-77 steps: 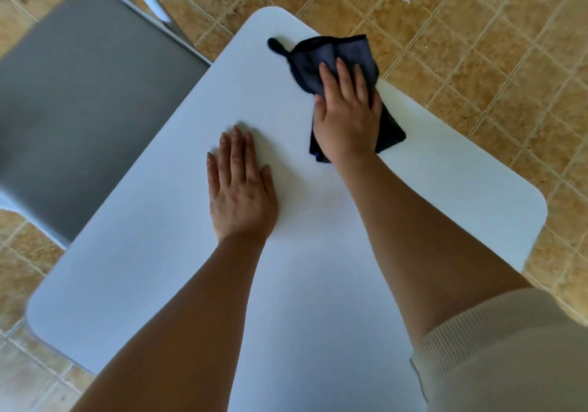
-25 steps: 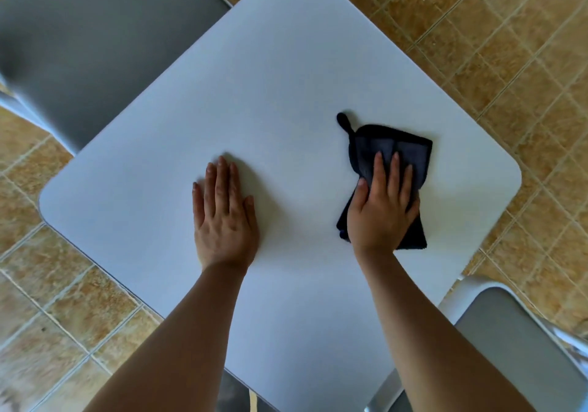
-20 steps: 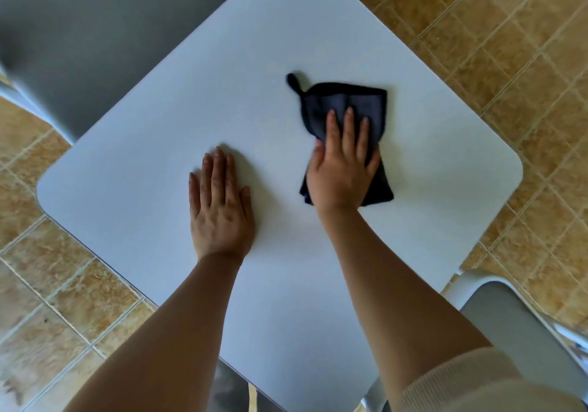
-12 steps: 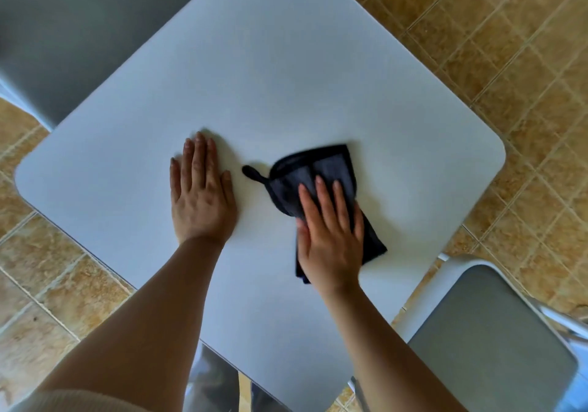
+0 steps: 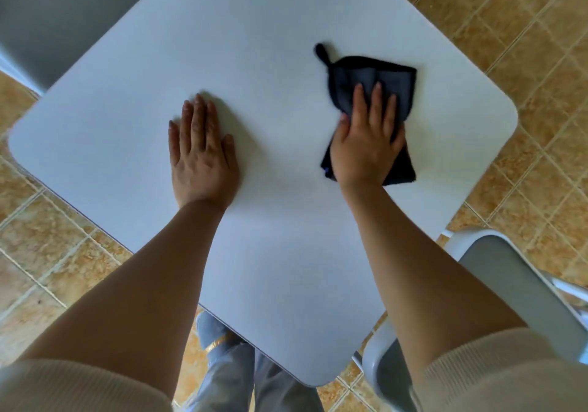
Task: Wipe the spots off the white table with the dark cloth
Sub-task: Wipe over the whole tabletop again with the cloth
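The white table (image 5: 270,46) fills most of the view, its corners rounded. A dark folded cloth (image 5: 366,74) with a small hanging loop lies on the right part of the tabletop. My right hand (image 5: 367,144) presses flat on the cloth's near half, fingers spread over it. My left hand (image 5: 200,154) lies flat on the bare table to the left, fingers together, holding nothing. I see no spots on the surface.
A grey chair seat (image 5: 47,14) stands beyond the table's far left edge. Another grey chair (image 5: 515,287) with a white frame sits by the near right edge. Tan floor tiles (image 5: 525,30) surround the table. My legs and slipper (image 5: 219,341) show below the near corner.
My right hand has slid the cloth from the table's middle, near my left hand, out to the right and farther away. My left hand has stayed flat in place.
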The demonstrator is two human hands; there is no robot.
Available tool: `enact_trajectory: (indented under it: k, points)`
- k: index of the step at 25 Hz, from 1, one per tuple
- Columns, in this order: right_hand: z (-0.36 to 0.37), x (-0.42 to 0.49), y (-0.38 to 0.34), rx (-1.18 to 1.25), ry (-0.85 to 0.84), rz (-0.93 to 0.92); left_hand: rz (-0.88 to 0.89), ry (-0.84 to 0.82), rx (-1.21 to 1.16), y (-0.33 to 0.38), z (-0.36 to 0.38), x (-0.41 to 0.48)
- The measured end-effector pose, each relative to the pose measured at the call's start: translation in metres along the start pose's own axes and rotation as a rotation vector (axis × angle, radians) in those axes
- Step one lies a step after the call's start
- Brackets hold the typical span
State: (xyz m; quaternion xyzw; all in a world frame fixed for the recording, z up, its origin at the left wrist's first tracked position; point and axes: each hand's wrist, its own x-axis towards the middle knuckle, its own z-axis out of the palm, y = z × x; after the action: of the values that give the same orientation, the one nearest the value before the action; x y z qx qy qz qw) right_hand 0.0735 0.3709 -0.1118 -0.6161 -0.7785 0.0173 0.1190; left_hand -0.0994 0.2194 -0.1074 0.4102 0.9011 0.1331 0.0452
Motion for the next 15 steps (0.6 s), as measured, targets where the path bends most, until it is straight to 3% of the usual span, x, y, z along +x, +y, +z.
enact_trajectory:
  k: [5, 11, 15]
  points:
    - [-0.007, -0.088, -0.036, 0.088, 0.016, -0.189, 0.125, -0.030, -0.129, -0.008, -0.007, -0.010]
    - [-0.043, -0.219, -0.009, 0.034, -0.123, -0.300, 0.147, -0.031, -0.106, -0.017, -0.016, -0.122]
    - [-0.055, -0.233, 0.047, -0.051, -0.071, -0.154, 0.169, -0.025, -0.074, -0.023, -0.014, -0.160]
